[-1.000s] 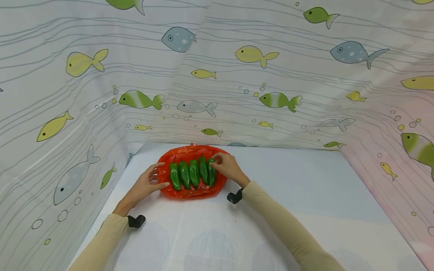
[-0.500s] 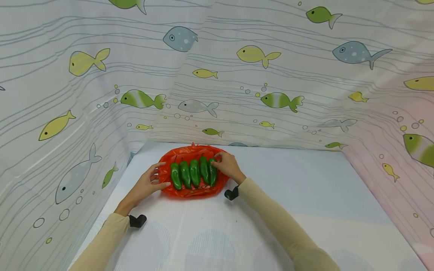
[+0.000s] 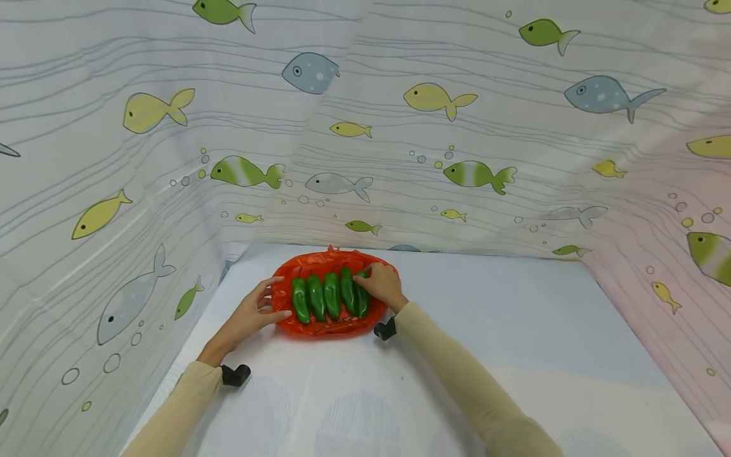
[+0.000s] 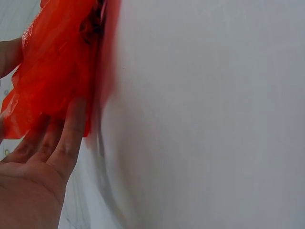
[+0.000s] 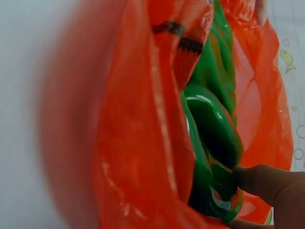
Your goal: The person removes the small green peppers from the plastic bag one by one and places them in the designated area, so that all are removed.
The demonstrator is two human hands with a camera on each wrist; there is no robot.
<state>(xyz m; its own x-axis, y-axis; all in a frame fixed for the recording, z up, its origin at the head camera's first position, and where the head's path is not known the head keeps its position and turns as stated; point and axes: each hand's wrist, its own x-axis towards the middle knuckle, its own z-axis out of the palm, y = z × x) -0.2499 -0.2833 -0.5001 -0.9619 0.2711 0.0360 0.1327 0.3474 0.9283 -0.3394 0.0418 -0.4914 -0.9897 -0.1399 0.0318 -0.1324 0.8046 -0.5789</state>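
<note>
Several long green peppers (image 3: 332,296) lie side by side in a spread red plastic bag (image 3: 320,330) on the table. My right hand (image 3: 384,284) is at the bag's right end and pinches the rightmost pepper (image 3: 363,303) near its top. In the right wrist view, the thumb (image 5: 262,181) presses against a glossy pepper (image 5: 214,126), while most of the other fingers are hidden. My left hand (image 3: 249,315) rests at the bag's left edge, fingers spread and fairly straight. The left wrist view has the red plastic (image 4: 57,71) between its thumb and fingers.
The bag sits toward the back left of a table with a white cloth (image 3: 457,355). Fish-printed curtains (image 3: 400,146) hang behind it and along both sides. A black wrist camera (image 3: 235,375) is strapped on the left arm, another black camera (image 3: 385,329) on the right.
My right thumb has moved slightly across the top of the rightmost pepper, and the right wrist has shifted a little inward. The left hand keeps its place at the bag; the head view has shifted slightly.
</note>
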